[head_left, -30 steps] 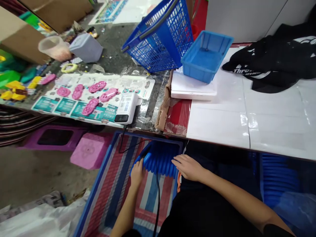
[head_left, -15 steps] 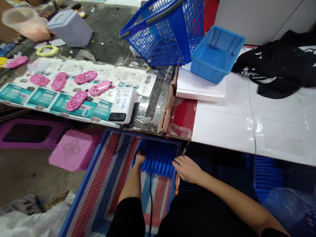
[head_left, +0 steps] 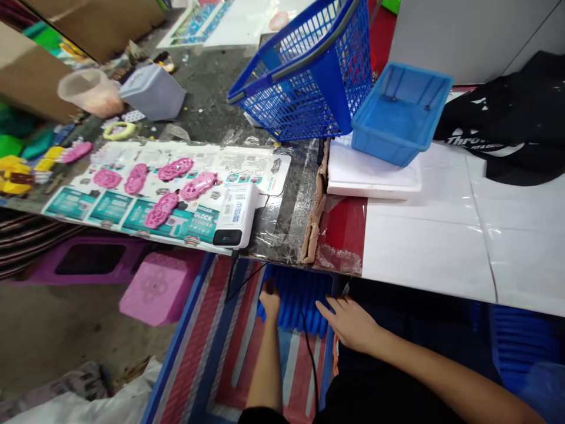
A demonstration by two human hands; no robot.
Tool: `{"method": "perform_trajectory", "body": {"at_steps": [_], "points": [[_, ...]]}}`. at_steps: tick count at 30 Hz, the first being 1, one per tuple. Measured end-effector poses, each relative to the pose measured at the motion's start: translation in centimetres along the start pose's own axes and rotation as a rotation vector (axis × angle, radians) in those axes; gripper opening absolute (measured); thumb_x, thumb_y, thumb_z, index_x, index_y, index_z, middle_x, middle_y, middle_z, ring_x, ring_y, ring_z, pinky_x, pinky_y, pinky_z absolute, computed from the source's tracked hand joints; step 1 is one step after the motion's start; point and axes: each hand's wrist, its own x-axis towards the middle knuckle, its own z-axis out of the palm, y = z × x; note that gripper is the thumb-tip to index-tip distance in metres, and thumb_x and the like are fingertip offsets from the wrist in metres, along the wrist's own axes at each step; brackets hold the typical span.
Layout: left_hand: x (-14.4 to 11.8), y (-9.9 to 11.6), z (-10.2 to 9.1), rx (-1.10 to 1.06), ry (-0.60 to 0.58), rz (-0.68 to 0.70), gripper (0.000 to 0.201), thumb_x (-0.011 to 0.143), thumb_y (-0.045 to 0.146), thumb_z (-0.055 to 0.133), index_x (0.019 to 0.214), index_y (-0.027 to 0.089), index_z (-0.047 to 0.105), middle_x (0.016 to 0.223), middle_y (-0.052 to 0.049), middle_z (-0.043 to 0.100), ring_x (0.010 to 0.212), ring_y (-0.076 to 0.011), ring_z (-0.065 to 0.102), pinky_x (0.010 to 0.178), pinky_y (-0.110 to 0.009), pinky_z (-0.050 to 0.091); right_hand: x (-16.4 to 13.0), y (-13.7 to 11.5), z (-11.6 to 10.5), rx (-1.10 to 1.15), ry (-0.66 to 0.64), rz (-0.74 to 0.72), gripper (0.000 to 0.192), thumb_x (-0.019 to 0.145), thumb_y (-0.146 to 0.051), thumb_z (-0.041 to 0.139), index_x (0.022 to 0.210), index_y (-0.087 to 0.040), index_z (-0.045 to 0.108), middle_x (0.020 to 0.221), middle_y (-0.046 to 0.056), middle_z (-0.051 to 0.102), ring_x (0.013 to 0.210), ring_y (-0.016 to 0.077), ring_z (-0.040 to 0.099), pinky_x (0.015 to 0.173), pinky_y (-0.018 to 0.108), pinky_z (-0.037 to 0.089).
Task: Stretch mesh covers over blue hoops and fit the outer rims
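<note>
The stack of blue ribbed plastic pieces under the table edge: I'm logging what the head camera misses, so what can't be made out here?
- Stack of blue ribbed plastic pieces: far end hidden under the table edge.
- Left hand: fingertips lost among the pieces; grip unclear.
- Right hand: fingers spread at the stack's right end; contact unclear.
- White power bank: label print too small.
- Black cable: lower end cut off by the frame.

The table (head_left: 282, 232) carries printed cards (head_left: 168, 176) and a white power bank (head_left: 236, 215) at left. A blue basket (head_left: 309, 76) sits far centre. White sheets (head_left: 441, 235) cover the right, bearing a black garment (head_left: 512, 129).
</note>
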Motion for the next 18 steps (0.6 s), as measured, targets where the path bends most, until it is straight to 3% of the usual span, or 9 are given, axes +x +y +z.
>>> {"method": "perform_trajectory", "body": {"at_steps": [3, 5, 12, 15, 18], "points": [[-1.7, 2.4, 1.0, -0.123, 0.225, -0.037, 0.040, 0.084, 0.009, 0.036, 0.111, 0.016, 0.065, 0.098, -0.011, 0.072, 0.098, -0.0254, 0.074, 0.087, -0.043, 0.063, 0.4, -0.1, 0.3, -0.003, 0.003, 0.017, 0.075, 0.093, -0.014, 0.062, 0.163, -0.014, 0.038, 0.150, 0.028, 0.059, 0.123, 0.0366, 0.069, 0.104, 0.050, 0.054], [-3.0, 4.1, 1.6, -0.187, 0.316, -0.036, 0.038, 0.081, 0.007, 0.032, 0.103, 0.019, 0.061, 0.096, -0.009, 0.069, 0.094, -0.0239, 0.073, 0.082, -0.042, 0.064, 0.6, -0.1, 0.5, -0.016, 0.003, 0.012, 0.073, 0.093, -0.016, 0.063, 0.163, -0.014, 0.040, 0.149, 0.028, 0.059, 0.121, 0.0370, 0.070, 0.104, 0.050, 0.055], [-7.5, 12.2, 3.4, -0.381, 0.390, 0.088, 0.018, 0.074, 0.010, 0.035, 0.080, 0.026, 0.036, 0.084, -0.005, 0.061, 0.074, -0.0187, 0.069, 0.069, -0.035, 0.062, 1.4, -0.1, 0.4, -0.082, -0.016, -0.008, 0.061, 0.094, -0.023, 0.067, 0.153, -0.013, 0.052, 0.133, 0.023, 0.068, 0.115, 0.0358, 0.071, 0.100, 0.048, 0.057], [-8.4, 15.0, 2.2, -0.467, 0.485, 0.073, 0.012, 0.080, 0.015, 0.037, 0.082, 0.026, 0.034, 0.088, -0.006, 0.061, 0.071, -0.0185, 0.067, 0.066, -0.036, 0.062, 1.2, 0.2, 0.0, -0.101, -0.034, -0.034, 0.057, 0.095, -0.025, 0.067, 0.150, -0.011, 0.055, 0.130, 0.022, 0.069, 0.113, 0.0352, 0.071, 0.099, 0.048, 0.057], [-8.5, 15.9, -1.7, -0.512, 0.635, 0.027, 0.009, 0.086, 0.018, 0.038, 0.084, 0.026, 0.035, 0.091, -0.005, 0.059, 0.067, -0.0165, 0.062, 0.064, -0.035, 0.059, 0.6, 0.8, -0.4, -0.100, -0.040, -0.064, 0.045, 0.100, -0.028, 0.062, 0.141, -0.010, 0.060, 0.123, 0.020, 0.071, 0.109, 0.0329, 0.071, 0.098, 0.046, 0.056]]}}
